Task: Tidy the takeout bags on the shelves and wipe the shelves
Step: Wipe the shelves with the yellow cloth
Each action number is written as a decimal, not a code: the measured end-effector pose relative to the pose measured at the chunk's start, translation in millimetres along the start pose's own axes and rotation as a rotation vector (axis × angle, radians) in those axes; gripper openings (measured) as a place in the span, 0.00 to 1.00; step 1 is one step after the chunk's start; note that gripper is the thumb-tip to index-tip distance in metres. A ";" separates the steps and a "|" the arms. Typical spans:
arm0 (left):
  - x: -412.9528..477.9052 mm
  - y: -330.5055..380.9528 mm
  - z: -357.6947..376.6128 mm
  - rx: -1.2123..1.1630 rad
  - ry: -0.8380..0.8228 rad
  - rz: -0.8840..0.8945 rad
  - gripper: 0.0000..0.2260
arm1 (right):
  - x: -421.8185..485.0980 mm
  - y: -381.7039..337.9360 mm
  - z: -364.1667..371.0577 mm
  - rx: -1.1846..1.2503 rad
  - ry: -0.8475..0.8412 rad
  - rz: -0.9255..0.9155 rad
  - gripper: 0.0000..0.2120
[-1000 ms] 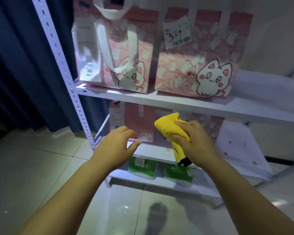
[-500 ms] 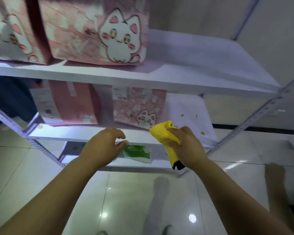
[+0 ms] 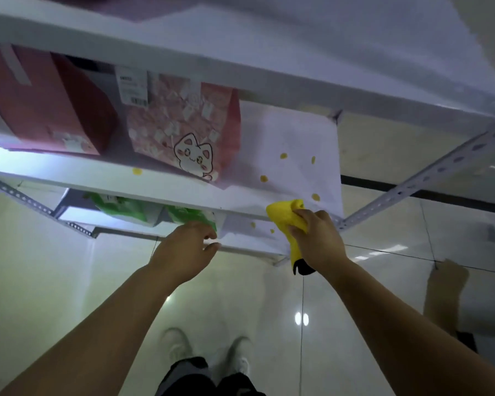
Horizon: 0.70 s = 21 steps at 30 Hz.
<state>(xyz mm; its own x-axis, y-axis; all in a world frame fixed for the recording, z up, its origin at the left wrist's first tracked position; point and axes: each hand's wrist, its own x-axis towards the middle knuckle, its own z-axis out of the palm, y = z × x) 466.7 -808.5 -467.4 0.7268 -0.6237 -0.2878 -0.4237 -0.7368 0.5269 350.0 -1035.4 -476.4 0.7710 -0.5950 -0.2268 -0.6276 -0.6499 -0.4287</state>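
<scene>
Right hand [image 3: 317,241] clamps the cloth [image 3: 285,220]: soft, light, probably grippable anywhere. Left hand [image 3: 183,250], at its nine o'clock, curls loosely, empty.

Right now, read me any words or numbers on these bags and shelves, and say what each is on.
On the cat bag, white label: print and a barcode, too blurred to read.
On the plain pink bag, small sticker: too blurred.
No text here can be read.

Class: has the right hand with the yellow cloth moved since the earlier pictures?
Yes. The right hand and yellow cloth have shifted right along the middle shelf, away from the cat bag, toward the corner post.
</scene>
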 end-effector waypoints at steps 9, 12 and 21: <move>73.7 -23.4 23.6 0.124 0.078 0.081 0.17 | 112.0 -5.4 34.7 -0.098 0.181 -0.017 0.23; 93.6 -35.4 35.2 0.171 0.077 0.117 0.20 | 144.3 -1.3 57.8 -0.261 0.011 -0.028 0.24; 113.8 -62.4 73.6 0.350 -0.009 0.166 0.26 | 159.5 -15.3 93.7 -0.377 0.025 -0.093 0.22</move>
<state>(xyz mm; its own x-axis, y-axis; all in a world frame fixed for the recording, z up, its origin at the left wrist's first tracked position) 536.0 -852.7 -591.9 0.6291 -0.7427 -0.2292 -0.6949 -0.6695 0.2625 492.7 -1076.1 -588.0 0.8264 -0.5340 -0.1787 -0.5546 -0.8268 -0.0937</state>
